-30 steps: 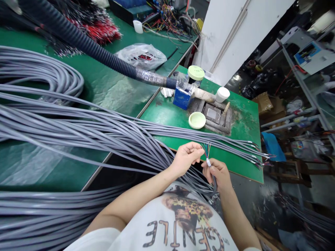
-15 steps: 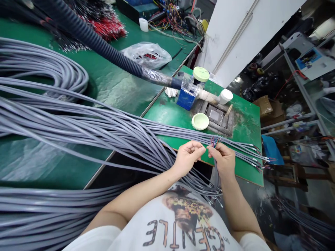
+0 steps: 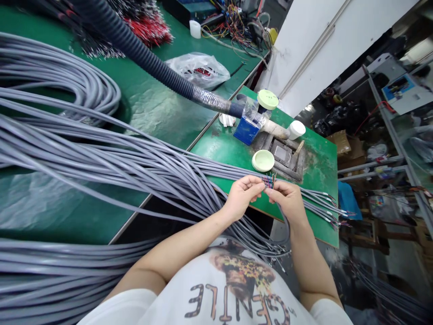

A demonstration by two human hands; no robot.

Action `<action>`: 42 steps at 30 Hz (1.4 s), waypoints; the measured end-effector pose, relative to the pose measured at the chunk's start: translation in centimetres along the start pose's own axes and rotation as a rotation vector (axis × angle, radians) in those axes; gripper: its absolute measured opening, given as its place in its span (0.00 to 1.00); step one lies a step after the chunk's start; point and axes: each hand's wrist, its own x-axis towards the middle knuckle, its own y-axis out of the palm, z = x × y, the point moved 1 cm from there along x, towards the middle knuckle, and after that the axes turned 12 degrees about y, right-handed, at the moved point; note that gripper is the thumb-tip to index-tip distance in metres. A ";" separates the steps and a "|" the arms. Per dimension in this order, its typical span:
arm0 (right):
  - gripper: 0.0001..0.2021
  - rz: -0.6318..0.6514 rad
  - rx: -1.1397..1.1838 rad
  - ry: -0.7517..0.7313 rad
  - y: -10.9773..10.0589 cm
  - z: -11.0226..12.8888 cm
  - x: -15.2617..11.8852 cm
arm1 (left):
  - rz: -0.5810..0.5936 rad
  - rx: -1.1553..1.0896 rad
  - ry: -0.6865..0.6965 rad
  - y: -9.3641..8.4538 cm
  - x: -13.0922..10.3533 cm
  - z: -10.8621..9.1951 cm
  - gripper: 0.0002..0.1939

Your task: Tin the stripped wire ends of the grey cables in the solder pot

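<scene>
My right hand (image 3: 288,198) pinches the end of a grey cable (image 3: 287,222), which bends down below it. From that end fan out several thin coloured wires (image 3: 269,180), red, blue, green and others. My left hand (image 3: 244,195) is closed at their left side, thumb and forefinger pinched on the wires. The fingertips of both hands nearly meet, hiding part of the cable end. Behind them a bundle of grey cables (image 3: 223,169) runs across the green bench, its stripped ends (image 3: 333,212) lying to the right.
A soldering pot (image 3: 282,153) in a dirty frame sits beyond my hands, with a pale green lid (image 3: 263,160) beside it. Above it a ribbed black hose (image 3: 162,72) ends at a blue box (image 3: 248,130). Coiled grey cable (image 3: 98,90) lies at left.
My left hand has come in against the coloured wires, which now lean between both hands. The view has shifted slightly, moving the bench items a little to the right.
</scene>
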 end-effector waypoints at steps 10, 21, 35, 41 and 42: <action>0.15 0.014 0.021 0.043 0.5 0.0 0.1 | -0.015 -0.008 0.042 -0.1 -0.3 0.1 0.11; 0.15 0.001 -0.086 0.013 0.6 -0.4 0.2 | -0.028 0.049 0.045 -0.1 0.0 0.0 0.13; 0.10 -0.015 0.108 0.105 0.8 -0.2 0.3 | 0.007 0.039 0.058 0.0 -0.3 0.3 0.13; 0.11 -0.103 0.124 0.071 0.9 0.1 0.6 | -0.016 0.018 0.058 0.1 -0.4 0.9 0.14; 0.11 -0.114 0.098 0.051 0.7 0.1 0.8 | -0.013 0.016 0.050 0.1 -0.4 0.9 0.14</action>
